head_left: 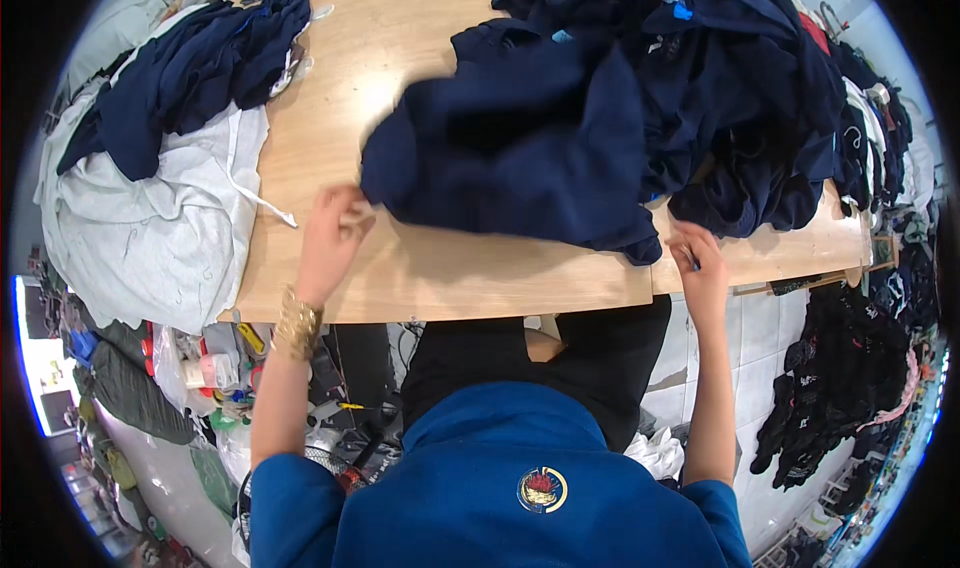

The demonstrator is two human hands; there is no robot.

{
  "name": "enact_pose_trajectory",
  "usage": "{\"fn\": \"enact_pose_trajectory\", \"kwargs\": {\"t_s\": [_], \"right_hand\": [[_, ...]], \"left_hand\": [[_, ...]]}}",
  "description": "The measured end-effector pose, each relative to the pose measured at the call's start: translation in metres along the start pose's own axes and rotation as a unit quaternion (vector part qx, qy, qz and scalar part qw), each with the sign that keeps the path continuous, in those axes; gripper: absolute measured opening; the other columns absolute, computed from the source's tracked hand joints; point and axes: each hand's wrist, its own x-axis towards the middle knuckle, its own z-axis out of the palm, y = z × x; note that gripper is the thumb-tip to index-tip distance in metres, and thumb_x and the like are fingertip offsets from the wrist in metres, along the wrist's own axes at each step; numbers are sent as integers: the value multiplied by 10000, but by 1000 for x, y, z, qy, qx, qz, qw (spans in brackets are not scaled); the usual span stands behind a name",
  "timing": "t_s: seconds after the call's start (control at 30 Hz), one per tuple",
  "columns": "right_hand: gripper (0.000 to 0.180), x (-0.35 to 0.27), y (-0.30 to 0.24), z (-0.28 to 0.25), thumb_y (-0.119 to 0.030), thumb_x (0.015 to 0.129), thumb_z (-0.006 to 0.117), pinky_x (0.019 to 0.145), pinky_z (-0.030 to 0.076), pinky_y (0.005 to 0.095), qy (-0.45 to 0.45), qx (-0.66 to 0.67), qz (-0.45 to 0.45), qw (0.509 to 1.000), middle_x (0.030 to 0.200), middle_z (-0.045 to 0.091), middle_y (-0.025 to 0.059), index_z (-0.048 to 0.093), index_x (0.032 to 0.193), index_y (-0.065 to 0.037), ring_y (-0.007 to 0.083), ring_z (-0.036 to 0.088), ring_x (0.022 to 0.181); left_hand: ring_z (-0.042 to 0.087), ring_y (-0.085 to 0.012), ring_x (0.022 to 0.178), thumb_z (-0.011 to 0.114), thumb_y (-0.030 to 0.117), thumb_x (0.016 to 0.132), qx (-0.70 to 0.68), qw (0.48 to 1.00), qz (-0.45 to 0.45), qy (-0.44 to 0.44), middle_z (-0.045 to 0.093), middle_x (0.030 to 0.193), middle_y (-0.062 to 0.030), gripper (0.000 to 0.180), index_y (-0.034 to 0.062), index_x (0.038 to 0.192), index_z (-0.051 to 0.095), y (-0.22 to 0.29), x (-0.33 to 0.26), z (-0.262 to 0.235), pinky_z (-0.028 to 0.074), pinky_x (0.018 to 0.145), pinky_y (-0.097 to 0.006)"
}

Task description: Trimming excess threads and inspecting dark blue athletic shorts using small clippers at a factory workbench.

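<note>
A dark navy garment (520,158), smeared by motion, is spread over the near part of the wooden table (330,58). It looks like a sweatshirt, though its exact kind is hard to tell. My left hand (338,226) is at the garment's left edge, its fingers loosely bent and apart. By the lower right corner is my right hand (698,253), its fingers curled together around something small or hidden. A little space shows between this hand and the cloth. A gold cuff bracelet (297,325) sits on my left wrist.
More navy garments (740,78) are heaped at the right and far right. On the left, navy clothes (200,68) lie over light grey cloth (150,228) that hangs off the table. Black lace clothing (840,378) hangs low at right; bags and small supplies (215,368) crowd the lower left.
</note>
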Motion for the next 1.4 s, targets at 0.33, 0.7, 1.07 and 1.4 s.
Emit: {"fn": "enact_pose_trajectory", "kwargs": {"t_s": [0.33,0.7,1.07,1.4], "right_hand": [[94,13,-65,36,-60,820,608,582,407,222,-24,110,56,992,826,613,45,647,906,-60,114,556,697],[249,-1,-66,107,-31,725,594,591,485,351,-160,-48,-40,985,779,626,86,603,963,-104,282,616,684],[375,-30,-85,101,66,685,613,675,502,295,-214,6,-1,977,959,608,53,614,1025,-92,237,625,792],[436,-49,-75,102,-39,671,685,688,525,304,-196,8,-8,980,1122,564,30,574,1087,-107,239,632,847]], "left_hand": [[563,-101,833,554,63,863,-295,948,-86,-79,628,891,-28,147,39,995,615,50,-42,37,446,655,-232],[531,-153,934,628,143,789,185,972,145,5,626,916,17,203,157,991,643,57,-21,77,295,838,-335],[499,-212,1008,644,120,724,127,991,33,-24,584,984,-1,252,147,972,606,28,2,73,346,823,-369],[404,-208,1212,718,182,681,200,961,135,-132,506,1248,15,372,174,1037,608,57,-40,52,144,1042,-487]]}}
